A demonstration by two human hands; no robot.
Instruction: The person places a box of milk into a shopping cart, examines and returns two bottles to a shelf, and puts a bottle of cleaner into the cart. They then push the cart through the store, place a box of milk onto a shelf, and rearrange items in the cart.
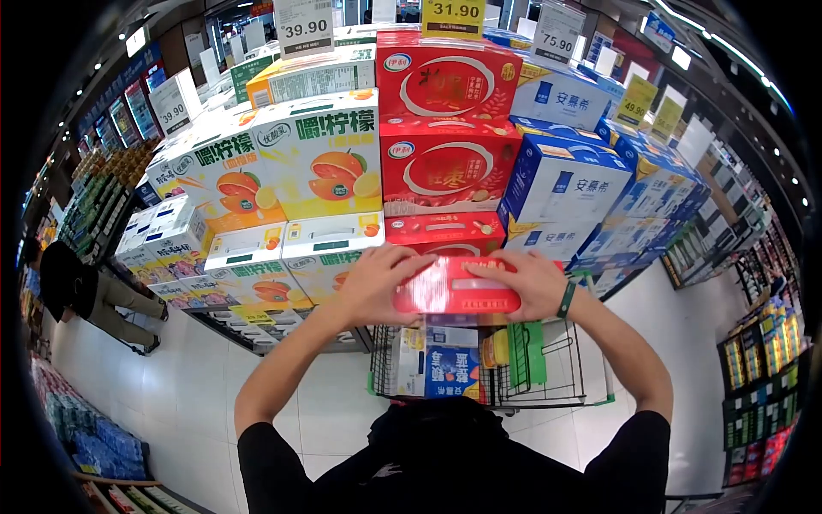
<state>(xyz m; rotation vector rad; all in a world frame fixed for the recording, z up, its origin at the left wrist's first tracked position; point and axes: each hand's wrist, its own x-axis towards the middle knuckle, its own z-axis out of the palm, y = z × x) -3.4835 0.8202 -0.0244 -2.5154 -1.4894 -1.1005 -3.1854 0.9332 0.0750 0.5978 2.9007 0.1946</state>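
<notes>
A red carton (454,295) is held level in front of me, between my two hands. My left hand (381,283) grips its left end, fingers over the top edge. My right hand (533,284), with a dark green band at the wrist, is closed around the right end. Just beyond it rises a stack of similar red cartons (445,163). Below the held carton is a wire shopping cart (565,401). Inside the cart lie a blue printed box (452,373), a yellow item (495,351) and a green piece (527,353).
White-and-yellow cartons with orange fruit pictures (330,167) are stacked left of the red ones, blue-and-white cartons (569,180) on the right. Price signs (306,27) stand on top. Another person (94,291) bends at the far left. Shelves (758,368) stand at the right.
</notes>
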